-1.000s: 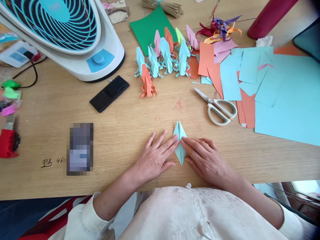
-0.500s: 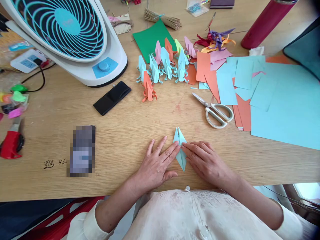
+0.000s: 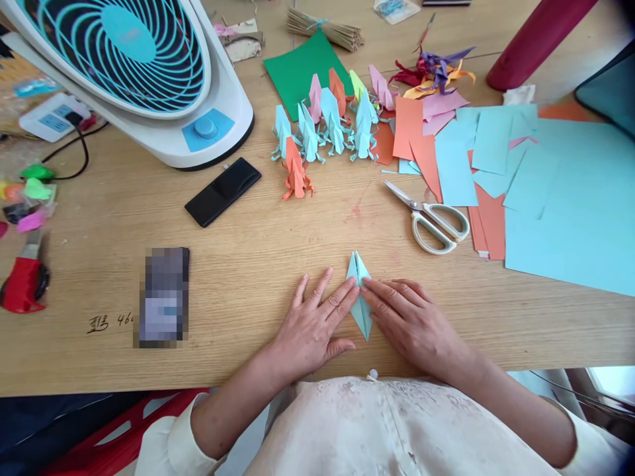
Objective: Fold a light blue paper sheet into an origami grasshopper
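A light blue folded paper (image 3: 362, 311), shaped like a narrow diamond with a slit at its top end, lies flat on the table near the front edge. My left hand (image 3: 312, 324) rests beside it on the left, fingers spread, with fingertips on the paper's left side. From the right, my right hand (image 3: 419, 320) touches the paper with its fingertips; its fingers are stretched out and lie close to each other. The hands are apart, with the paper's centre crease showing between them.
Scissors (image 3: 431, 218) lie to the right, near blue sheets (image 3: 570, 218). Folded paper figures (image 3: 296, 173) stand ahead. A black phone (image 3: 223, 192), another phone (image 3: 163, 297) and a fan (image 3: 213, 129) are at left. A red bottle (image 3: 536, 46) stands at back right.
The view has shifted slightly, moving the objects on the right a little outward. Both hands keep the same pose on the blue paper.
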Demonstrator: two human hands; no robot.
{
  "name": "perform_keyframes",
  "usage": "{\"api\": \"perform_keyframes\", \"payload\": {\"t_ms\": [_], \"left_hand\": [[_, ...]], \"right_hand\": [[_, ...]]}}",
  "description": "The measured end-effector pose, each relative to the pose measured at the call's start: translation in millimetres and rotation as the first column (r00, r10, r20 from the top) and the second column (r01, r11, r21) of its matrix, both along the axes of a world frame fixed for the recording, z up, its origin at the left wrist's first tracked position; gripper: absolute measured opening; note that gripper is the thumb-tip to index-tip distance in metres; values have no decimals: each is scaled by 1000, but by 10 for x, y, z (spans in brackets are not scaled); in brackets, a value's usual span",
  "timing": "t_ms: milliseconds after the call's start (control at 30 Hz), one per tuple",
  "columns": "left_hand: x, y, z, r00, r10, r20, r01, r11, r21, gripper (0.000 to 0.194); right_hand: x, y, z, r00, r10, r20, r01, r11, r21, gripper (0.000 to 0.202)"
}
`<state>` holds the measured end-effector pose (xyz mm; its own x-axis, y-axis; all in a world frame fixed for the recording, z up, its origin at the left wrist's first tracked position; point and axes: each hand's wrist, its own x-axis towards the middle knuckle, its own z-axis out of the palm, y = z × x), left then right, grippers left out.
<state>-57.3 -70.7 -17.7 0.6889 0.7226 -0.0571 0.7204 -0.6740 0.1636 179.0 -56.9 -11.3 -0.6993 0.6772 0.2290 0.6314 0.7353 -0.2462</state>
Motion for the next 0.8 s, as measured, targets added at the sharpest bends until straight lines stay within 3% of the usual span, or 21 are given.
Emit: {"api": "perform_keyframes", "payload": {"t_ms": [200, 467, 667, 733, 800], "left_hand": [[18, 7, 22, 1000, 10, -23, -11, 1000, -9, 86], [-87, 85, 32, 999, -45, 14, 45, 999, 27, 82], [50, 277, 116, 980, -188, 67, 182, 980, 76, 88], [143, 387, 102, 956, -280, 86, 277, 960, 52, 89], [212, 480, 57, 950, -297, 98, 297, 955, 13, 92]], "right_hand": [[-117, -167, 6, 991, -126, 47, 125, 992, 19, 41], [-231, -307, -80, 973, -190, 132, 180, 980, 90, 51], [-263, -303, -99, 965, -218, 148, 203, 973, 110, 45], [-265, -296, -98, 965, -218, 145, 203, 973, 110, 41], [-262, -289, -95, 965, -222, 136, 208, 972, 108, 39]]}}
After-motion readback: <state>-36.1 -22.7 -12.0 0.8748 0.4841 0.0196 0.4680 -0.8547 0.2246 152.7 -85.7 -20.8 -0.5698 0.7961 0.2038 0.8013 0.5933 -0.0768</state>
